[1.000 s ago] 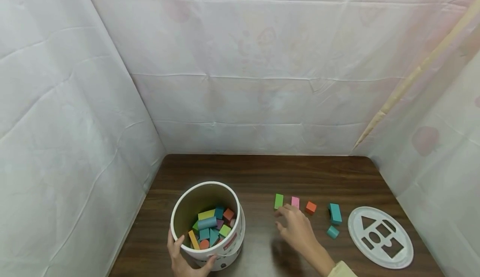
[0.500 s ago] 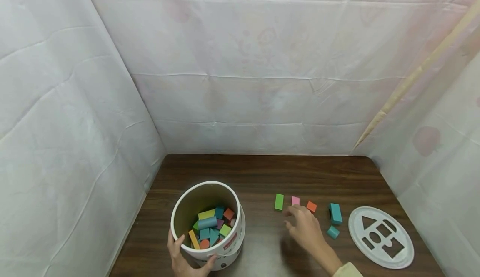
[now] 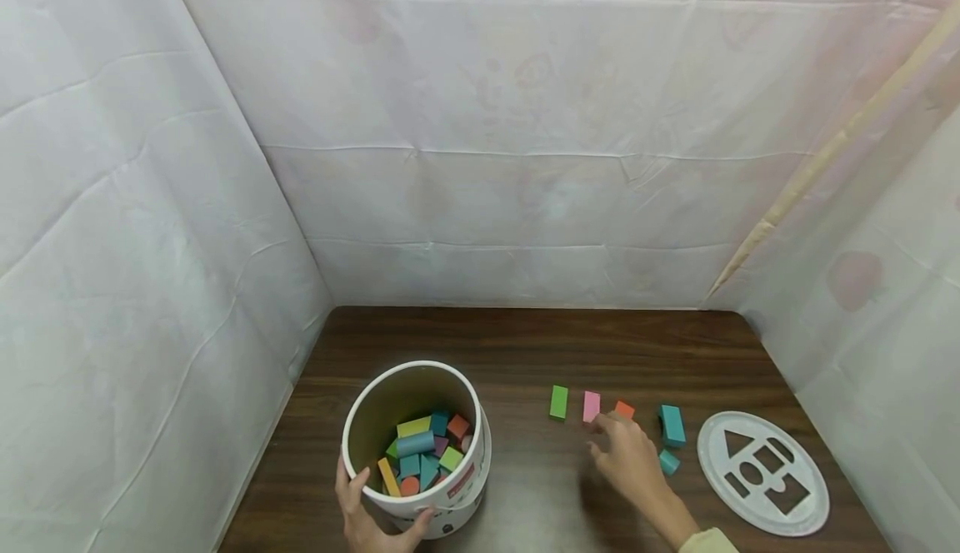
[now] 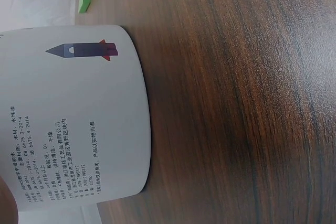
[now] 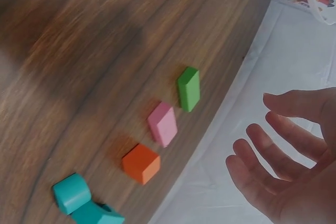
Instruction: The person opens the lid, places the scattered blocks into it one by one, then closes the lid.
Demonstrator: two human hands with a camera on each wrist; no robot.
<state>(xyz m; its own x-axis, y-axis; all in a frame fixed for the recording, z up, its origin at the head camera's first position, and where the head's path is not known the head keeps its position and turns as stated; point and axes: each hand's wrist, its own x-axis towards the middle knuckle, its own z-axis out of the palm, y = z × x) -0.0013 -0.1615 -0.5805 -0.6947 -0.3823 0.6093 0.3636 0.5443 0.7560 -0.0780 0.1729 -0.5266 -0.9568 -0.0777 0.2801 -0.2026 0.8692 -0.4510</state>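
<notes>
My left hand (image 3: 369, 526) holds a white round bucket (image 3: 358, 415) from its near left side, fingers and thumb spread around its wall. Several coloured wooden blocks lie inside. In the left wrist view, the bucket's printed wall (image 4: 79, 87) shows a rocket and small text. My right hand (image 3: 632, 461) hovers above the table with loosely bent fingers and holds nothing. Near it lie a pink block (image 3: 592, 405), an orange cube (image 3: 624, 409), a green block (image 3: 558, 401), a teal cylinder (image 5: 72, 193) and a teal arch-like block (image 3: 672, 425).
At the right lies a white oval lid (image 3: 750, 510) with cut-out shapes. The dark wood table (image 3: 517, 345) meets whitish sheeting (image 3: 487, 203) at its back, and more sheeting hangs at both sides.
My right hand has moved to the right, from near the green block past the pink one toward the orange cube. The left hand, bucket and blocks have stayed in place.
</notes>
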